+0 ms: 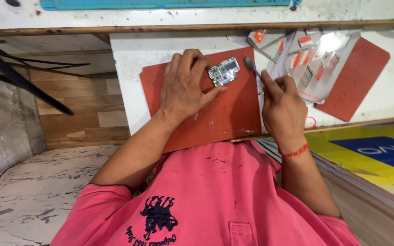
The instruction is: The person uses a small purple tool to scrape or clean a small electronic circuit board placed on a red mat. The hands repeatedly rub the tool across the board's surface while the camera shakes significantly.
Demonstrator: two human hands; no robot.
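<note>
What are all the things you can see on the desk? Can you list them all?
circuit board: one, green and silver, on the left red mat under the left fingertips
red mats: two, left under the hands, right near the desk corner
small packets: several, clear with red labels, between the mats
thin tool: one, purple handle, grey tip beside the board
white desk: one, scuffed
left hand: steadies the board
right hand: holds the tool, red thread on the wrist
</note>
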